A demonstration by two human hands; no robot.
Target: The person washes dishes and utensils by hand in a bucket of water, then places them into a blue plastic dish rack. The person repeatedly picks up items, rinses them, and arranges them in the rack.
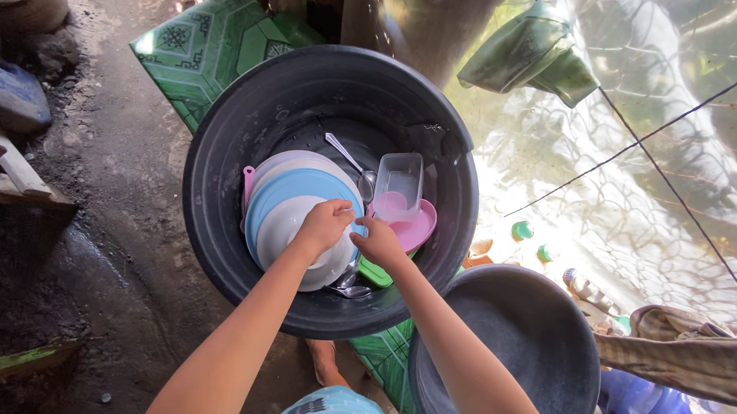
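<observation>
Both bare arms come up from the bottom of the frame and meet over the big black tub point(217, 181) in the middle.

The left hand point(325, 224) is bent down at the wrist, its fingers curled over the upper rim of the white bowl point(286, 232); the grip looks closed on that rim. The bowl leans at the front of a tilted stack in the left half of the tub: behind it a light blue plate point(301, 186), then two paler plates point(290, 161), with a pink edge showing at the far left.

The right hand point(377, 242) sits just beside the left, knuckles up, fingers tucked down toward the bowl's edge; whether its grip has hold of anything I cannot tell.

Right of the hands lie one pink plate point(414, 228), one clear rectangular container point(399, 183) on it, and a green piece point(373, 275) beneath. Two spoons point(346, 153) show, one above the stack and one at the tub's bottom.

At lower right stands a second, smaller dark basin point(522, 344).
</observation>
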